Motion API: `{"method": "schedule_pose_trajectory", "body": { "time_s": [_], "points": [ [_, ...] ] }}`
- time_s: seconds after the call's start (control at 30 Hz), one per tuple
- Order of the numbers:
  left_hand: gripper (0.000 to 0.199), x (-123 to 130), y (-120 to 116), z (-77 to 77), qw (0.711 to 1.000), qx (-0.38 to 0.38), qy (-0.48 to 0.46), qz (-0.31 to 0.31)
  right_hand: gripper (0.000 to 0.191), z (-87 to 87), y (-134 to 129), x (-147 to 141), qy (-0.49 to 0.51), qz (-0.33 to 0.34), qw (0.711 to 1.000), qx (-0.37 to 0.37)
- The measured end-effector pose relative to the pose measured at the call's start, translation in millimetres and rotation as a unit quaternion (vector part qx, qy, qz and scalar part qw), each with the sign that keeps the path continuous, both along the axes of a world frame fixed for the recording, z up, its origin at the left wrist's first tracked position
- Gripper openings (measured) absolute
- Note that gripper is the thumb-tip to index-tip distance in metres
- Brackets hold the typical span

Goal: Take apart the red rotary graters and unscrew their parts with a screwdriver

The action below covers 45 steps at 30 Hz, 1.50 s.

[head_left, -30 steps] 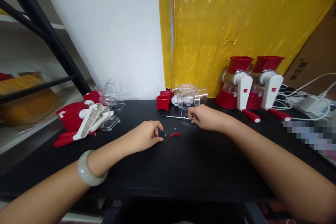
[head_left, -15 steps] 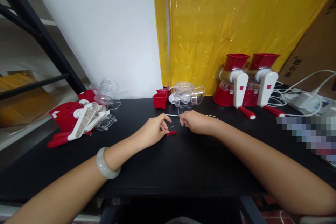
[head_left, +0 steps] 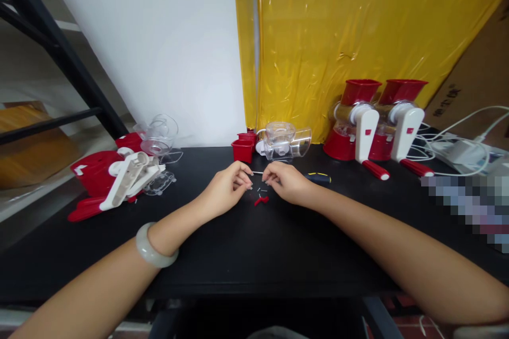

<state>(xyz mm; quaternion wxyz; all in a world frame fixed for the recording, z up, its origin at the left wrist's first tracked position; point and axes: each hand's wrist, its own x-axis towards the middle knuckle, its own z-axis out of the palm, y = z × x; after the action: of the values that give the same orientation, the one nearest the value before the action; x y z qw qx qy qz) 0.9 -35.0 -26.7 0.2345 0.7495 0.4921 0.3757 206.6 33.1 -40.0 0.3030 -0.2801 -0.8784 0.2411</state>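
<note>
My left hand (head_left: 228,184) hovers low over the black tabletop, its fingers curled with a gap between thumb and fingertips and nothing visible in them. Opposite it, my right hand (head_left: 284,180) has its fingertips bent down near the table; what they hold, if anything, is too small to make out. Several tiny screws (head_left: 263,190) lie between the hands. Just nearer to me is a small red part (head_left: 261,201). A screwdriver with a black and yellow handle (head_left: 318,177) lies behind my right hand, its shaft (head_left: 257,172) showing between the hands.
Red cups (head_left: 242,150) and clear plastic housings (head_left: 280,140) stand at the back. Two red and white crank machines (head_left: 352,127) (head_left: 401,122) are at the right, beside white cables (head_left: 483,140). Red and white parts (head_left: 97,172) with clear pieces (head_left: 159,140) lie left.
My left hand has moved slightly back and left, away from the red part. My right hand has shifted a little left. More small screws and the screwdriver handle now show.
</note>
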Motion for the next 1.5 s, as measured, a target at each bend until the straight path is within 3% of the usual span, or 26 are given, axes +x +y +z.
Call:
{"method": "schedule_pose_trajectory", "body": {
  "time_s": [0.17, 0.33, 0.5, 0.6, 0.67, 0.77, 0.83, 0.9, 0.97, 1.07, 1.17, 1.27, 1.33, 1.5],
  "points": [
    [0.025, -3.0, 1.8, 0.7, 0.999, -0.027, 0.028, 0.021, 0.027, -3.6, 0.4, -1.3, 0.000, 0.011, 1.000, -0.015],
    [0.026, 4.0, -2.4, 0.1, 0.996, -0.048, 0.059, -0.039, 0.031, -4.5, -6.9, -2.6, -0.002, 0.043, 0.998, -0.036],
    [0.026, 7.8, -8.8, 1.8, 0.996, -0.045, 0.069, -0.046, 0.028, -3.7, -8.3, -1.9, -0.001, 0.077, 0.996, -0.048],
    [0.027, 7.4, -9.6, 4.1, 0.997, -0.030, 0.065, -0.028, 0.025, -0.6, -8.4, -0.9, 0.001, 0.065, 0.998, -0.011],
    [0.027, 6.8, -9.6, 5.6, 0.998, -0.009, 0.064, -0.012, 0.022, 7.1, -10.9, 2.3, 0.025, 0.055, 0.996, 0.061],
    [0.025, 5.8, -10.2, 7.7, 0.998, 0.014, 0.064, -0.001, 0.022, 27.3, -16.8, 12.2, 0.099, 0.001, 0.971, 0.219],
    [0.024, 5.0, -11.3, 9.0, 0.997, 0.020, 0.068, 0.002, 0.025, 42.3, -18.0, 20.7, 0.139, -0.111, 0.934, 0.311],
    [0.024, 3.9, -12.4, 9.9, 0.997, 0.022, 0.073, -0.001, 0.033, 53.3, -12.5, 29.2, 0.168, -0.223, 0.898, 0.339],
    [0.024, 2.5, -12.9, 9.8, 0.997, 0.021, 0.077, -0.006, 0.048, 57.2, 0.9, 36.9, 0.185, -0.276, 0.890, 0.313],
    [0.025, -0.3, -12.2, 8.4, 0.997, 0.023, 0.076, -0.007, 0.073, 49.4, 29.1, 46.4, 0.191, -0.274, 0.921, 0.198],
    [0.025, -3.4, -10.6, 7.5, 0.997, 0.022, 0.074, 0.001, 0.093, 33.7, 51.3, 51.5, 0.223, -0.181, 0.958, -0.010],
    [0.025, -7.0, -8.6, 7.7, 0.997, 0.023, 0.074, 0.008, 0.109, 21.5, 59.1, 51.9, 0.252, -0.080, 0.951, -0.162],
    [0.024, -9.5, -7.0, 7.6, 0.997, 0.029, 0.072, 0.010, 0.110, 17.5, 59.4, 50.6, 0.260, -0.047, 0.944, -0.200],
    [0.023, -15.1, -2.9, 5.5, 0.997, 0.047, 0.062, 0.027, 0.099, 19.1, 58.5, 47.0, 0.292, -0.057, 0.934, -0.197]
  ]
}}
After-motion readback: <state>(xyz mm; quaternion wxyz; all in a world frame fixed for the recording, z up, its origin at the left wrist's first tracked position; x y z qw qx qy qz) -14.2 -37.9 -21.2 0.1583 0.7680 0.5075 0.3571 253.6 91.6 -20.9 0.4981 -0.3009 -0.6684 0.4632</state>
